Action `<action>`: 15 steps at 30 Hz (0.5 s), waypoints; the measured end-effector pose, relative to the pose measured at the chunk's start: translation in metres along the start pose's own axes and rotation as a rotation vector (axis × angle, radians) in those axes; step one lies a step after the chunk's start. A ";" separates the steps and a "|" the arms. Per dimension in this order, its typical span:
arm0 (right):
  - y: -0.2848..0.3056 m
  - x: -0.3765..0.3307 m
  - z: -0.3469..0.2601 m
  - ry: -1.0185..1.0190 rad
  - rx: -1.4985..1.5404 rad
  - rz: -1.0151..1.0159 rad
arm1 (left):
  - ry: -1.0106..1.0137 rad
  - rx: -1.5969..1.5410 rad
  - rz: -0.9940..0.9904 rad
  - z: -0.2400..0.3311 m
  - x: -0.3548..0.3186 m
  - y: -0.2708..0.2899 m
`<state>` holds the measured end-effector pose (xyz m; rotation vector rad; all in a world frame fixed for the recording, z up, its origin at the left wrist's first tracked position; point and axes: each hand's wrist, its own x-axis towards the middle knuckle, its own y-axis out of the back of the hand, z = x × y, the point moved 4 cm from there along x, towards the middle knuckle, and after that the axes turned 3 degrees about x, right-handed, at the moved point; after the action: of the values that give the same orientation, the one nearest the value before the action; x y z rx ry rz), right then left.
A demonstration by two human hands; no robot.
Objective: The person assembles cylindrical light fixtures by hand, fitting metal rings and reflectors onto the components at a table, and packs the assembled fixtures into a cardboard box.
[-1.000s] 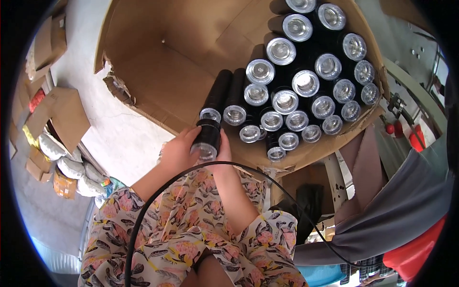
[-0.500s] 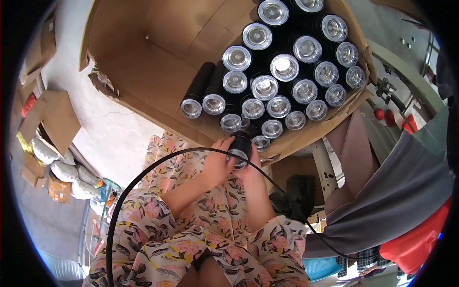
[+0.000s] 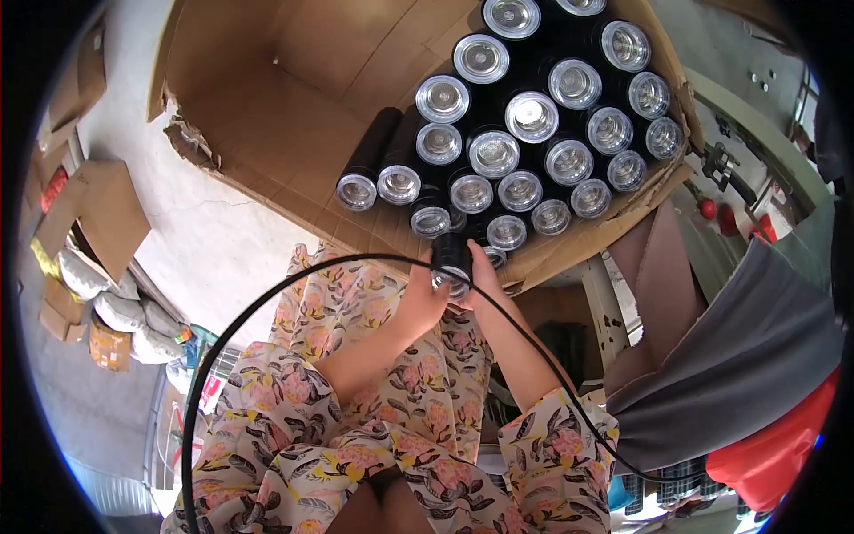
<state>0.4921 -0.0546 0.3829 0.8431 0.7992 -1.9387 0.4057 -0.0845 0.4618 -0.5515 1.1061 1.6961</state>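
Hands meet at centre frame: left hand [image 3: 425, 298] and right hand [image 3: 485, 287] curl their fingers around one black canister [image 3: 451, 260], held just below the cardboard box [image 3: 267, 133] of packed canisters [image 3: 525, 116]. Next likely calls for slotting it in a row. A second ago it was higher, against the stack.

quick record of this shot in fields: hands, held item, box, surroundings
left hand: left hand grips the black cylinder from its left
right hand: right hand grips the same cylinder from its right
held item: black tube with a shiny round end, at the box's near edge
box: cardboard box, black cylinders stacked in rows on its right side
surroundings: black cable arcs over floral sleeves; cardboard scraps at left
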 end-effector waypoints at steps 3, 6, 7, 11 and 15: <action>-0.008 -0.002 0.006 -0.042 -0.030 0.039 | 0.223 -0.159 -0.084 -0.030 0.014 -0.002; -0.007 -0.007 0.006 -0.061 -0.030 0.049 | 0.301 -0.339 -0.119 -0.034 0.015 -0.008; 0.000 -0.008 0.007 -0.032 -0.002 0.047 | 0.376 -0.378 -0.184 -0.013 0.010 -0.004; 0.012 -0.006 0.002 -0.040 0.034 -0.057 | 0.688 -0.744 -0.374 -0.009 0.017 0.024; 0.009 0.006 -0.001 -0.078 0.135 -0.168 | 0.748 -0.790 -0.221 -0.037 0.046 0.033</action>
<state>0.4975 -0.0605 0.3762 0.7963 0.7181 -2.1802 0.3522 -0.0967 0.4226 -1.8453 0.7584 1.7263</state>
